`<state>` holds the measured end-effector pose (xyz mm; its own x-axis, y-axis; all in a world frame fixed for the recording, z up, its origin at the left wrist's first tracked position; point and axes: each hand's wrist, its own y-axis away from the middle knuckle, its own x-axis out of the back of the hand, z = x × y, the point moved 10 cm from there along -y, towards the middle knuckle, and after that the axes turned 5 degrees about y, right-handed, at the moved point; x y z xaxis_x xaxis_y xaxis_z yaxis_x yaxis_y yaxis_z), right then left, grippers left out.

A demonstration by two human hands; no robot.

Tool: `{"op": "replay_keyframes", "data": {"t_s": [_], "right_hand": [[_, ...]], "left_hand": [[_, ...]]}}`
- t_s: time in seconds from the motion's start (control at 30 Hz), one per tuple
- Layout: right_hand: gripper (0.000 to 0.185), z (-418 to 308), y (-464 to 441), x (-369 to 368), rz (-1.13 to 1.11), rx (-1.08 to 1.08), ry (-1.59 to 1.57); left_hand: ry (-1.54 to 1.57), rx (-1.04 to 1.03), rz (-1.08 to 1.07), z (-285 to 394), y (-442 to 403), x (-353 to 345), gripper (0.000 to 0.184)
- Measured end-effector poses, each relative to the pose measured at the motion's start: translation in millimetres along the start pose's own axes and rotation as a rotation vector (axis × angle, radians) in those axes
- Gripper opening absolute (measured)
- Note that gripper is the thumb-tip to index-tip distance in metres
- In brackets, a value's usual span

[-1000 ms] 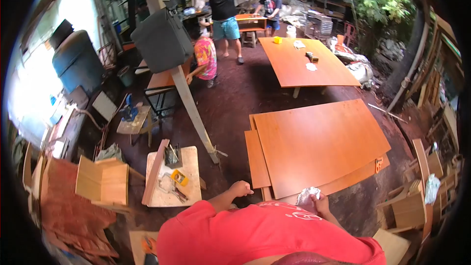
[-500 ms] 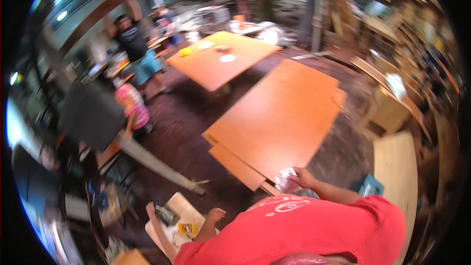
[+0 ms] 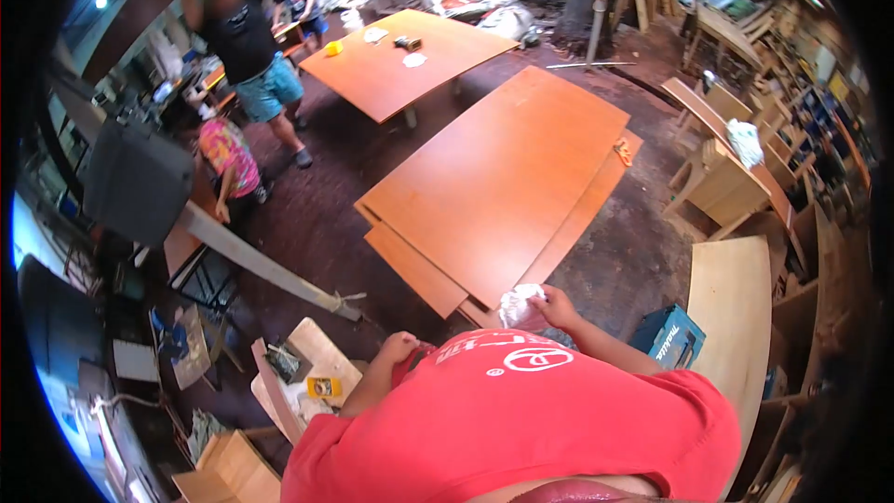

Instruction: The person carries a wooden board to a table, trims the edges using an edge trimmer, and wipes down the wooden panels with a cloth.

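Observation:
My right hand (image 3: 556, 305) pinches a crumpled white cloth (image 3: 519, 305) just off the near corner of a stack of orange-brown wood panels (image 3: 498, 196). The top panel lies slightly askew, so lower ones show along its edges. My left hand (image 3: 400, 346) is closed in front of my red shirt; whether anything is in its fingers, I cannot make out. Below that hand, to the left, a yellow box (image 3: 323, 387) rests on a pale wooden surface (image 3: 321, 349). A small orange object (image 3: 623, 152) sits at the stack's right edge.
A second panel-topped table (image 3: 410, 56) stands beyond, with small items on it. At left, a person (image 3: 244, 47) lifts a long board (image 3: 140, 5) overhead near a crouching person (image 3: 230, 160). A post (image 3: 270, 265), a teal Makita case (image 3: 667, 335) and a light bench (image 3: 731, 307) flank me.
The view has shifted, bringing the stack and both hands to different places in frame. My right hand still holds the cloth. The person at left still carries the board overhead.

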<state>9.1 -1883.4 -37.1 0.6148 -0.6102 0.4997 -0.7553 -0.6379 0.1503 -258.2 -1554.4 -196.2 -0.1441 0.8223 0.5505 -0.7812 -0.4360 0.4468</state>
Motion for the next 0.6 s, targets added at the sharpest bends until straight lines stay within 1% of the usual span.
{"op": "replay_keyframes", "data": {"t_s": [0.03, 0.1, 0.13, 0.2, 0.23, 0.27, 0.3, 0.33, 0.4, 0.43, 0.47, 0.53, 0.57, 0.6], "right_hand": [[0.027, 7.9, 2.4, -3.2, -0.022, 0.006, 0.001], [0.027, 39.5, 4.3, 2.0, 0.076, -0.13, 0.096], [0.027, 48.5, 4.9, -1.5, 0.075, -0.133, 0.093], [0.027, 68.9, 7.3, -3.2, 0.188, -0.235, -0.138], [0.027, 72.9, 5.2, -8.9, 0.2, -0.245, -0.148], [0.03, 82.2, 5.0, -14.2, 0.221, -0.313, -0.19], [0.034, 91.1, 5.5, -20.0, 0.243, -0.382, -0.23], [0.034, 95.3, 5.1, -27.9, 0.256, -0.402, -0.234], [0.044, 100.2, 3.3, -32.5, 0.31, -0.56, 0.029], [0.054, 106.2, 1.3, -50.1, 0.251, -0.624, -0.14], [0.054, 114.8, -2.6, -59.4, 0.263, -0.65, -0.155], [0.05, 153.4, -9.3, -70.9, 0.373, -0.774, -0.14], [0.056, 145.6, -14.4, -65.8, 0.425, -0.77, -0.055], [0.056, 145.8, -23.5, -70.3, 0.431, -0.783, -0.061]], "left_hand": [[0.009, 0.018, 0.012, -5.1, -3.1, 3.9, 0.027], [-0.022, 0.034, -0.084, -9.3, -17.5, 7.8, 0.028], [-0.025, 0.037, -0.086, -6.9, -25.2, 15.7, 0.028], [-0.076, 0.144, -0.229, 8.8, -29.1, 26.9, 0.028], [-0.212, 0.023, -0.254, 13.1, -46.4, 30.3, 0.031], [-0.224, 0.017, -0.269, 11.2, -58.6, 36.8, 0.031], [-0.152, -0.015, -0.23, 13.3, -71.6, 46.4, 0.033], [-0.081, -0.042, -0.197, 13.0, -81.8, 54.3, 0.034], [-0.132, -0.024, -0.252, 15.6, -99.6, 66.0, 0.037], [-0.119, -0.071, -0.233, 21.5, -107.9, 76.4, 0.036], [-0.107, -0.113, -0.217, 22.1, -117.3, 85.5, 0.036], [-0.075, -0.122, -0.26, 8.6, -147.2, 94.8, 0.036], [-0.169, -0.198, -0.188, 12.1, -167.3, 108.0, 0.035], [-0.259, -0.276, -0.113, 32.7, -181.1, 123.9, 0.034]]}}
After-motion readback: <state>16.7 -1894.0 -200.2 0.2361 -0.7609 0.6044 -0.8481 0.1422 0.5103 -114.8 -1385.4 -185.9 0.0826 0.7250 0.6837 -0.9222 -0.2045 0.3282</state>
